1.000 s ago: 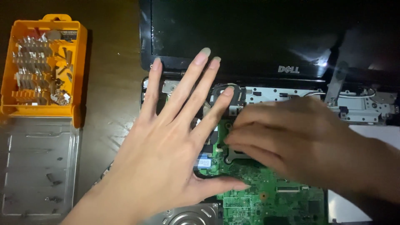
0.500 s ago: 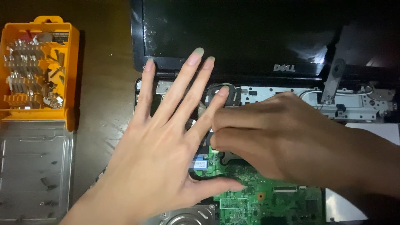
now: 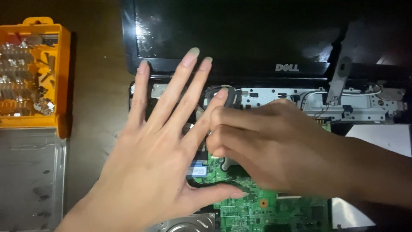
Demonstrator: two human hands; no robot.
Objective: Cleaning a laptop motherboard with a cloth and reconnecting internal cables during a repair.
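Note:
My left hand [image 3: 150,163] lies spread flat, fingers apart, over the left part of an opened laptop base, holding nothing. My right hand [image 3: 274,146] comes in from the right with its fingers curled together, tips pressed down at the top edge of the green motherboard [image 3: 274,210], beside my left index finger. Whatever is under those fingertips is hidden. A small blue tab [image 3: 198,170] shows between the two hands. The dark laptop screen [image 3: 240,38] lies open flat behind them.
An orange case of screwdriver bits [image 3: 30,77] sits at the far left, its clear lid [image 3: 30,180] folded out below it. A bare metal frame with wires [image 3: 356,105] runs under the screen hinge. A round drive [image 3: 189,223] shows at the bottom edge, white paper [image 3: 382,137] at right.
My right hand has slid a little to the left, its fingertips now close against my left index finger. My left hand has stayed spread in place.

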